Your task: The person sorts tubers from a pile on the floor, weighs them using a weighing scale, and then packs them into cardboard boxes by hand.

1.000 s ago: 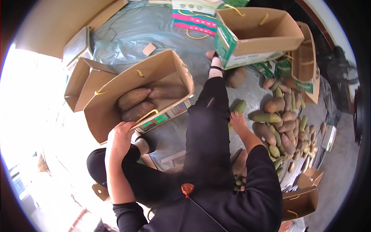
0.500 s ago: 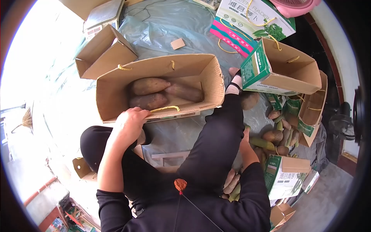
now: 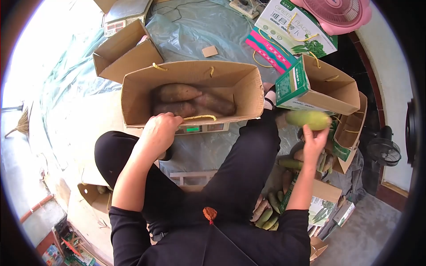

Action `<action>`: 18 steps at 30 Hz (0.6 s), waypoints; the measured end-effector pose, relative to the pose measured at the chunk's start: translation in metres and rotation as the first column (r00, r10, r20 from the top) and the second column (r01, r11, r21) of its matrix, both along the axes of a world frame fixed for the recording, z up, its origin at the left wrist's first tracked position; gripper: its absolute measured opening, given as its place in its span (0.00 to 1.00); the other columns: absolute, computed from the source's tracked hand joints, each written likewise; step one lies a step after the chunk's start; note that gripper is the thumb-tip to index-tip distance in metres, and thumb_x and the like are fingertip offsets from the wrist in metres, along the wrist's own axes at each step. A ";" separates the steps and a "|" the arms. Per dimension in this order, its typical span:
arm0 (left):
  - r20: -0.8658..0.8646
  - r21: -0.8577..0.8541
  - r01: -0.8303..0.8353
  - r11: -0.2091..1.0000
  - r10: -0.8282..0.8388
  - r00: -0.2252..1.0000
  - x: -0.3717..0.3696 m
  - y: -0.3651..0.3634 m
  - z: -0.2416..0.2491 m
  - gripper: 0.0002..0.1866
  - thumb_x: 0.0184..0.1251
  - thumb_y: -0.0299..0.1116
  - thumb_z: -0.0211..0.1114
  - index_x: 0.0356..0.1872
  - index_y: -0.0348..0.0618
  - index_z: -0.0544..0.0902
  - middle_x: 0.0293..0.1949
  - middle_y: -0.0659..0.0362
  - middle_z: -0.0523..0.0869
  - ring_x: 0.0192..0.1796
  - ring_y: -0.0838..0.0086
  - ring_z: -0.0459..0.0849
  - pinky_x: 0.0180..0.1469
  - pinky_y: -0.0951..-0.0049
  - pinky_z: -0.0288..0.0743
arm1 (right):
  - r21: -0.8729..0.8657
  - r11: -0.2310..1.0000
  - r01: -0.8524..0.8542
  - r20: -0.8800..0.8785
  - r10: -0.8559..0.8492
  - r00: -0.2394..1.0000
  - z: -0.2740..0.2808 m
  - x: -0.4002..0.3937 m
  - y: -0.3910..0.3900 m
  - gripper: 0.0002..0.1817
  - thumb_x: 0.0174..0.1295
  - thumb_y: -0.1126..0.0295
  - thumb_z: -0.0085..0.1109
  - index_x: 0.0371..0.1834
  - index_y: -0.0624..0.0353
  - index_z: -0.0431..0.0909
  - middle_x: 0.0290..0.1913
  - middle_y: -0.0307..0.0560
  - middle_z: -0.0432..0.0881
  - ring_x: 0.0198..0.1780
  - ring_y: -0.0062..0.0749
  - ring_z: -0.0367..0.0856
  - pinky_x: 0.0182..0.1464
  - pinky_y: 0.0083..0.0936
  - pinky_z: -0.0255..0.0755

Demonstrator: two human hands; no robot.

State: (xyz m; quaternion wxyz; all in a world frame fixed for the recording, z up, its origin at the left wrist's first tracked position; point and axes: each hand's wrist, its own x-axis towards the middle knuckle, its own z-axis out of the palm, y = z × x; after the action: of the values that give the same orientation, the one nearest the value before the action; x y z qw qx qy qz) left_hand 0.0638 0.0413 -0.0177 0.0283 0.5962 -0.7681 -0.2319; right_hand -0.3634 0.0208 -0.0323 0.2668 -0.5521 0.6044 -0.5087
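Note:
An open cardboard box (image 3: 248,88) with yellow rope handles stands before my knees on a scale (image 3: 216,127) whose green display glows. Three brownish, soil-coated radishes (image 3: 179,93) lie inside it. My left hand (image 3: 160,133) is closed over the box's near rim, beside the near rope handle. Off to the right, my right hand (image 3: 316,141) grips a pale green radish (image 3: 307,119), slightly blurred, in the air near a green-and-white carton (image 3: 293,84). Below that hand is a pile of radishes (image 3: 290,163), some green and some brownish.
Another open cardboard box (image 3: 128,55) stands at the upper left, near a second scale (image 3: 126,13). A pink fan (image 3: 337,13) and a printed radish carton (image 3: 284,22) are at the upper right. Plastic sheeting (image 3: 177,40) covers the floor. A black fan (image 3: 385,146) stands by the wall.
My right hand has risen from beside my right knee, bringing up a green radish. My left hand stays on the box rim. The scale's green display has come into view.

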 end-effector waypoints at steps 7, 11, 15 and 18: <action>0.004 0.016 -0.010 1.000 0.010 1.000 0.004 0.000 -0.007 0.08 0.57 0.25 0.57 0.37 0.39 0.82 0.33 0.49 0.81 0.41 0.53 0.81 0.44 0.59 0.75 | -0.113 0.907 -0.405 -0.134 0.390 0.911 0.100 0.103 -0.048 0.26 0.52 0.77 0.68 0.56 0.63 0.71 0.51 0.46 0.77 0.53 0.32 0.75 0.58 0.28 0.67; 0.071 0.068 -0.008 0.998 0.003 0.997 0.002 0.000 -0.003 0.09 0.55 0.24 0.56 0.37 0.41 0.81 0.34 0.50 0.82 0.42 0.55 0.82 0.44 0.59 0.76 | -0.031 0.728 -0.685 -0.594 0.537 0.598 0.081 0.174 -0.084 0.30 0.45 0.69 0.70 0.54 0.59 0.71 0.52 0.48 0.78 0.51 0.46 0.76 0.53 0.37 0.66; 0.046 0.002 0.023 1.000 -0.023 0.999 0.006 0.002 -0.010 0.11 0.53 0.23 0.56 0.37 0.42 0.81 0.35 0.51 0.82 0.42 0.55 0.83 0.44 0.59 0.76 | 0.253 0.666 -0.701 -0.833 0.519 0.193 0.019 0.213 -0.099 0.32 0.46 0.65 0.70 0.57 0.55 0.70 0.48 0.46 0.78 0.47 0.41 0.77 0.50 0.35 0.65; 0.052 0.057 0.007 0.998 -0.010 0.999 0.005 0.001 -0.004 0.11 0.53 0.23 0.56 0.37 0.42 0.81 0.35 0.51 0.82 0.42 0.55 0.83 0.44 0.59 0.76 | 0.456 0.662 -0.596 -0.826 0.564 -0.005 -0.007 0.223 -0.106 0.32 0.48 0.64 0.68 0.59 0.53 0.70 0.52 0.48 0.78 0.50 0.43 0.77 0.51 0.35 0.67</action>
State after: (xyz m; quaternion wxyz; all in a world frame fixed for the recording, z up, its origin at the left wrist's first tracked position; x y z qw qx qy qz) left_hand 0.0690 0.0426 -0.0215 -0.0097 0.5995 -0.7641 -0.2380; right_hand -0.1402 -0.0848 -0.0396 0.0407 -0.9352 0.3463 0.0615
